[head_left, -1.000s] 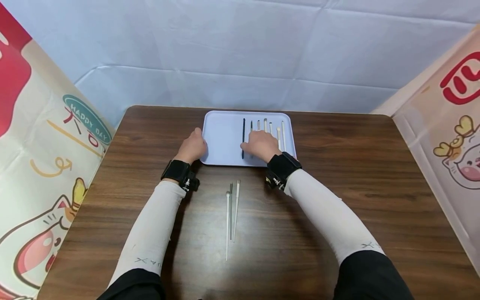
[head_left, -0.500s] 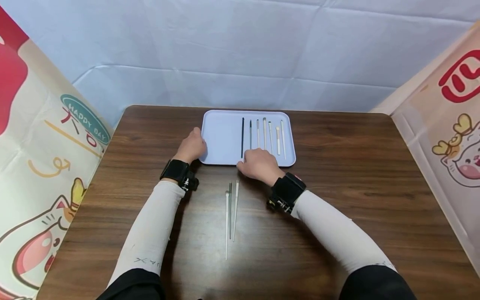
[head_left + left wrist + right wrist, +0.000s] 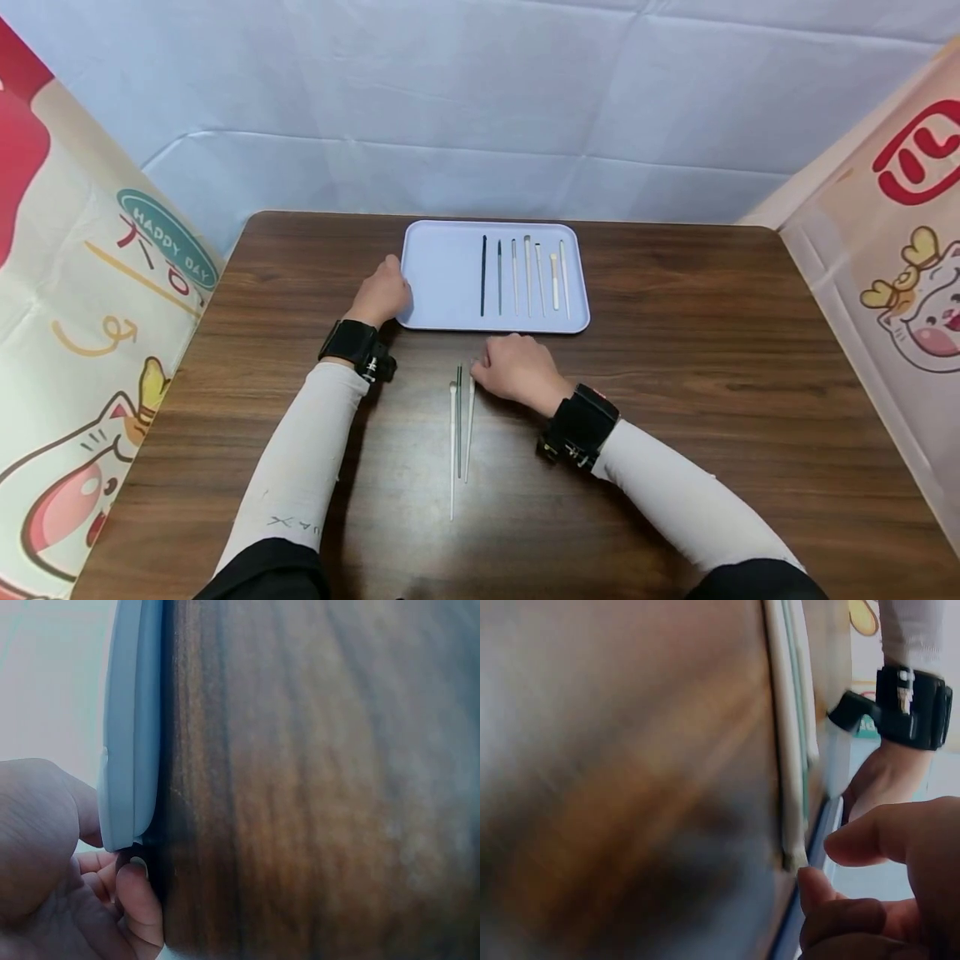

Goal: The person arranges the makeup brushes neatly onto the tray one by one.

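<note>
My left hand (image 3: 381,292) grips the left edge of the pale tray (image 3: 438,279); in the left wrist view the thumb lies against the rim (image 3: 124,727) and curled fingers sit at its underside. Several thin brushes lie side by side in the tray, from a black brush (image 3: 483,275) to a white brush (image 3: 565,279) at the right. Below the tray, on the table, are a white brush (image 3: 452,450), a dark green brush (image 3: 459,425) and another white brush (image 3: 469,433). My right hand (image 3: 519,371) is at that last brush's upper end, thumb and forefinger apart.
The brown wooden table (image 3: 712,333) extends around the tray. Behind it hangs a pale cloth (image 3: 480,100), and printed cloths with cartoon figures stand at the left and right sides.
My right hand has moved from over the tray down to the loose brushes, uncovering the brushes in the tray. My left hand has stayed at the tray's edge.
</note>
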The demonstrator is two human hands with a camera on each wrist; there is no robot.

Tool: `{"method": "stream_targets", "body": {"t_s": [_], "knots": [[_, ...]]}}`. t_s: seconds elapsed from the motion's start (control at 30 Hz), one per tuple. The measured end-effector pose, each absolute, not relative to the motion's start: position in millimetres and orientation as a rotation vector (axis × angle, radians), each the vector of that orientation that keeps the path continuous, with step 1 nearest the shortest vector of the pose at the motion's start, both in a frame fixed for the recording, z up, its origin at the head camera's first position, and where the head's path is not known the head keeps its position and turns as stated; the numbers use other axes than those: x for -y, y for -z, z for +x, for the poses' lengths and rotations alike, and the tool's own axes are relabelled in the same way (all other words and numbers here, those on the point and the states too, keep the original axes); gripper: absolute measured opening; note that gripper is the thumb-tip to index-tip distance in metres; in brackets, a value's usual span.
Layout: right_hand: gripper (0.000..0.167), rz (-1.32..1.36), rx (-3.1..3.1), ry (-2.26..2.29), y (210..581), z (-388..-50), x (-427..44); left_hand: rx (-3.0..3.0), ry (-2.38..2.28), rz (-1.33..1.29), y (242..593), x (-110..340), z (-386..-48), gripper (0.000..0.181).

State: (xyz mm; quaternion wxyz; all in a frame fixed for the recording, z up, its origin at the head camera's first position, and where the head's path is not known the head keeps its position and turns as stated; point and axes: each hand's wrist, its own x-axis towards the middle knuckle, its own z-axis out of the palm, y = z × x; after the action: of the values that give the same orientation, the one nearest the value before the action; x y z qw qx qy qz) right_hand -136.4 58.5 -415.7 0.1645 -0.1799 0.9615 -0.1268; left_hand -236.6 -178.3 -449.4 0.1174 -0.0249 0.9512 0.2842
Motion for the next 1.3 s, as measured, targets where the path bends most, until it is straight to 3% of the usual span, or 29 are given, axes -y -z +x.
{"method": "stream_targets", "body": {"t_s": [0.6, 1.07, 1.3], "knots": [[0.045, -0.558, -2.708, 0.337, 424, -95, -51, -2.783, -0.827, -0.077, 447, 179, -234, 0.038], [0.052, -0.543, -2.656, 0.277, 424, -86, -48, -2.794, -0.822, -0.078, 448, 178, -235, 0.038], [0.048, -0.543, -2.658, 0.259, 426, -84, -45, -2.786, -0.839, -0.081, 446, 177, -233, 0.037]]}}
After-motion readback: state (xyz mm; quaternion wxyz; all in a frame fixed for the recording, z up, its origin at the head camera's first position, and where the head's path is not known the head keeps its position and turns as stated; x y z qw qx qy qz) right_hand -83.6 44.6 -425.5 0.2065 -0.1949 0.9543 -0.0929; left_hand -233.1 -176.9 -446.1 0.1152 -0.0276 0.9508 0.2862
